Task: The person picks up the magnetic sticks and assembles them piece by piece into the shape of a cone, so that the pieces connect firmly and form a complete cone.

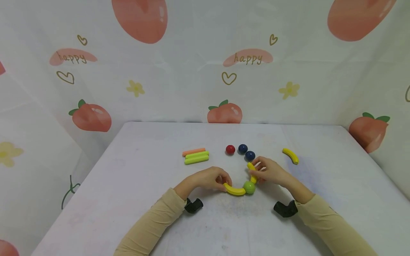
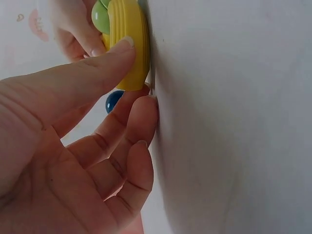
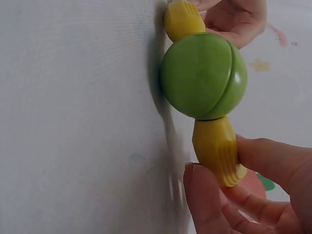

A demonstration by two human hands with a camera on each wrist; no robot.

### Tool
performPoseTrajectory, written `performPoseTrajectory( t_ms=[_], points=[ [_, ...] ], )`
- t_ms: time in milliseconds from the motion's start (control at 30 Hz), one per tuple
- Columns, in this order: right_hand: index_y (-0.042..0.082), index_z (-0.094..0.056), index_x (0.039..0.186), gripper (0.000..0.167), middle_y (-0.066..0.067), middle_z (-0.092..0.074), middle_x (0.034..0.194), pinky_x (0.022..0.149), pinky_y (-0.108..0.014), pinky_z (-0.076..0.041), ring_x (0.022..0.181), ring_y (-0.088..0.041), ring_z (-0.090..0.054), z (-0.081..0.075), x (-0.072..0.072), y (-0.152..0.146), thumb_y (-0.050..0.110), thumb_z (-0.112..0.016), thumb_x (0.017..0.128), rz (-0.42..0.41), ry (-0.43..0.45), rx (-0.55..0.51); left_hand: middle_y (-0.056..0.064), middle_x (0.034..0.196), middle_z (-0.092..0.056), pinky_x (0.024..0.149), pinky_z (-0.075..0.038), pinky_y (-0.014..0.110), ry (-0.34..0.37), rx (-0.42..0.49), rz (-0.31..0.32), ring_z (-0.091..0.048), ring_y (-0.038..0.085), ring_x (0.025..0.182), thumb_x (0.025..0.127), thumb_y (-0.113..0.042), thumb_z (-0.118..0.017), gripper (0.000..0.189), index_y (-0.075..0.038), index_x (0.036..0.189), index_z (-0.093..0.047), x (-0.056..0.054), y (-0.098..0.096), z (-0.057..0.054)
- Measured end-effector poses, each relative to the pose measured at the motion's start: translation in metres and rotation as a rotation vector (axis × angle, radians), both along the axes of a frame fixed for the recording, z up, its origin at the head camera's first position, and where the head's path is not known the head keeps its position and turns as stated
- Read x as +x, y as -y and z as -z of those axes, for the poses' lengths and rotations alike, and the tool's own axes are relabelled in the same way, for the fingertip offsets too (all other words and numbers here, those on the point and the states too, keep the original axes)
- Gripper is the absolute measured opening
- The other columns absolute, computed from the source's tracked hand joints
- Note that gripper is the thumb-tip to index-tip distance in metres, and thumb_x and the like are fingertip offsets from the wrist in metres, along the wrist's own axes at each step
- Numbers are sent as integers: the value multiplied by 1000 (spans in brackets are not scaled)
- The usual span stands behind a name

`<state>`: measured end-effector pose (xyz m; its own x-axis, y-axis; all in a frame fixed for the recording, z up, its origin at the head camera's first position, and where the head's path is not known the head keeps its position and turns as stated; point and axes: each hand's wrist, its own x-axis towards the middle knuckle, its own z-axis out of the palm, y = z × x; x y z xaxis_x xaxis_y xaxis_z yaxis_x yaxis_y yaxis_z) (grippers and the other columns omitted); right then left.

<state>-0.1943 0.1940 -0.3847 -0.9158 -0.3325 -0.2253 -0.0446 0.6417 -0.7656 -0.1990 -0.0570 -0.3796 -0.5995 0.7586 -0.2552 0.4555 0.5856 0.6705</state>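
A green ball (image 1: 249, 187) joins two curved yellow sticks on the white table. My left hand (image 1: 214, 178) holds the free end of the left yellow curved stick (image 1: 235, 191) with thumb and fingers. The right yellow curved stick (image 1: 253, 177) is pinched by my right hand (image 1: 268, 171). In the right wrist view, the green ball (image 3: 202, 75) sits between the two yellow pieces, and the thumb and fingers grip the nearer one (image 3: 217, 148). The left wrist view shows the thumb lying on the ribbed yellow stick (image 2: 130, 29).
Beyond my hands lie a red ball (image 1: 230, 149) and two dark blue balls, one (image 1: 250, 155) close to my right fingertips. An orange stick (image 1: 193, 152) and two lime-green sticks (image 1: 196, 160) lie side by side at back left. Another yellow curved stick (image 1: 290, 156) rests at back right.
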Motion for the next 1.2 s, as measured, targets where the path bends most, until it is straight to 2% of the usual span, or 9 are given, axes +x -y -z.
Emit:
performPoseTrajectory(
  t_ms=[200, 367, 533, 867, 1200],
  points=[
    [-2, -57, 117, 38, -18, -64, 100, 67, -29, -56, 78, -15, -60, 1, -1, 3, 22, -64, 88, -61, -49, 51, 2, 88, -61, 69, -41, 14, -3, 18, 11, -49, 8, 76, 84, -10, -68, 16, -11, 100, -67, 1, -6, 2],
    [-1, -59, 116, 38, -16, -65, 100, 73, -31, -55, 87, -20, -62, -1, 0, 6, 22, -66, 86, -74, -83, 106, 0, 82, -60, 64, -40, 12, 2, 39, 27, -47, 4, 69, 82, -11, -70, 16, -9, 98, -67, 3, -11, 4],
    [-1, -61, 113, 36, -13, -66, 97, 75, -32, -55, 86, -20, -62, -2, 0, 7, 21, -67, 85, -71, -94, 127, -4, 77, -56, 63, -39, 12, 6, 40, 36, -46, 3, 67, 81, -12, -71, 15, -8, 95, -68, 7, -17, 3],
    [0, -63, 108, 29, -14, -65, 96, 79, -35, -55, 87, -21, -62, -2, -1, 10, 16, -67, 84, -60, -108, 112, -6, 72, -54, 61, -37, 11, 1, 24, 68, -45, 2, 65, 80, -14, -73, 16, -7, 94, -67, 14, -30, 0],
    [-1, -62, 105, 25, -15, -66, 95, 80, -35, -55, 85, -19, -61, 0, -4, 12, 13, -67, 84, -33, -128, 80, -1, 74, -59, 60, -38, 9, 37, 58, 88, -46, 2, 62, 81, -10, -72, 21, -3, 100, -67, 21, -39, -2]
  ],
)
